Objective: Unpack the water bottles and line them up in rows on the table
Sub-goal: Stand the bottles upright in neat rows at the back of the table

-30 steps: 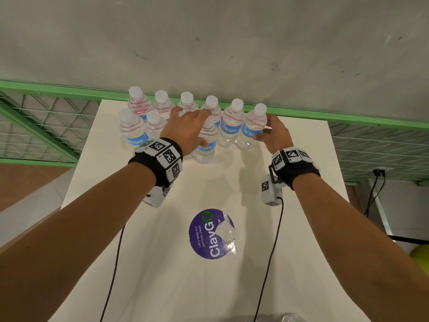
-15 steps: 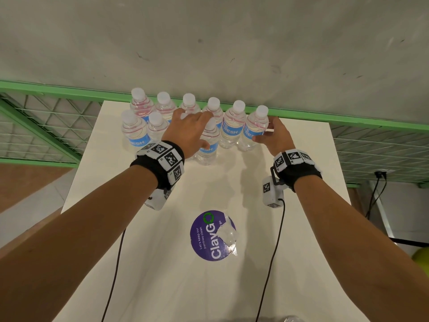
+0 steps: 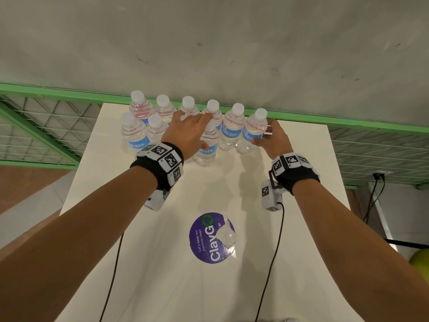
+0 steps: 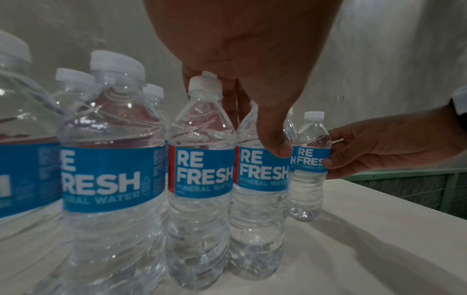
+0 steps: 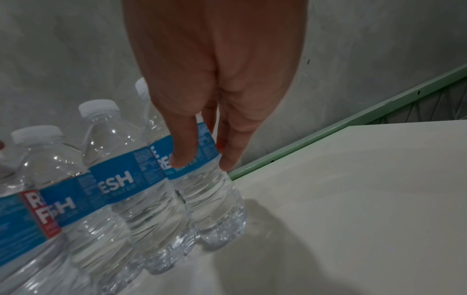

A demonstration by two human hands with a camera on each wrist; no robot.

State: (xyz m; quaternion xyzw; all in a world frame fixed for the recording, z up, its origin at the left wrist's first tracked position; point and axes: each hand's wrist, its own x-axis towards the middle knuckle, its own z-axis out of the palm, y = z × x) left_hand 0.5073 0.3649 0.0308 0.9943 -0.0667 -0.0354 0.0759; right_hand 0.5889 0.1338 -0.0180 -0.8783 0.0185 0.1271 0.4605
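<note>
Item: water bottles [image 3: 228, 131], clear plastic, white caps, blue labels. About ten are in view, all standing upright at the far end of the white table [image 3: 290, 263], long axis vertical, caps up. A back row runs along the far edge just before the green rail [image 3: 348, 123]; a shorter front row stands just before it on the left side.

Labels: most face the near side, so the print reads from the person's seat. The end bottle [image 5: 202, 173] is turned slightly, its label wrapping off to one side.

Left hand [image 3: 188, 133]: reaches over the middle of the group, fingers spread and bent down among the caps, thumb tip on the label of a front bottle [image 4: 257, 199]. Whether the fingers actually grip a neck is hard to tell; the palm blocks the left wrist view. Likely purpose: steadying or nudging the front bottles into line.

Right hand [image 3: 272, 139]: at the right end of the back row, thumb on the near face of the end bottle's label, fingers on its far side, pinching it lightly. Likely purpose: squaring that bottle against its neighbour and keeping it back from the table edge.

Other: round purple sticker [image 3: 212, 238] at the table's centre, partly torn. No packaging in view.
</note>
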